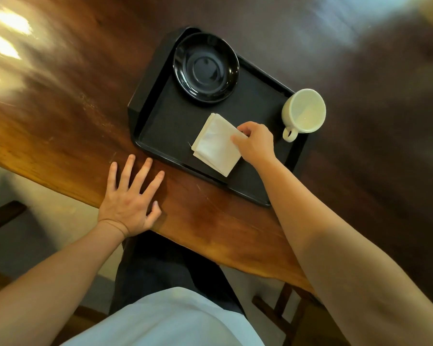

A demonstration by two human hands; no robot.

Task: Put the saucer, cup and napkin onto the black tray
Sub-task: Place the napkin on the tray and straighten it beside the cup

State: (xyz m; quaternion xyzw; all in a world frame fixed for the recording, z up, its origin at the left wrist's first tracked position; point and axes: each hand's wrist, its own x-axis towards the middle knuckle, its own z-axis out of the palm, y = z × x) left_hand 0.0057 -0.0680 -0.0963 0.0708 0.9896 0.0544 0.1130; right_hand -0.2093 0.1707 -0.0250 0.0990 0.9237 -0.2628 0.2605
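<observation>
We see the fingertips of the right hand [255, 143] pinched on the right corner of the folded white napkin [216, 143], thumb and forefinger closed on the cloth edge. The napkin lies flat on the floor of the black tray [160, 121], toward the tray's near edge and roughly midway along it. The left hand [130, 198] lies flat on the wooden table [60, 108], palm down and fingers spread apart, holding nothing, just off the tray's near left corner and close to the table's near edge.

In the tray's far left corner sits the black saucer [206, 67], glossy and bare, well apart from the napkin. The white cup [304, 112] stands at the tray's far right corner, its mouth facing us and its handle pointing toward the near side; we cannot tell whether its base rests inside the rim or on it.

The table is dark, polished reddish-brown wood with visible grain, fine scratches near the tray, and bright patches of reflected light at its far left. Its near edge runs diagonally across the view. Below it we see a pale floor, dark wooden chair parts on either side, and the person's dark trousers and light top.
</observation>
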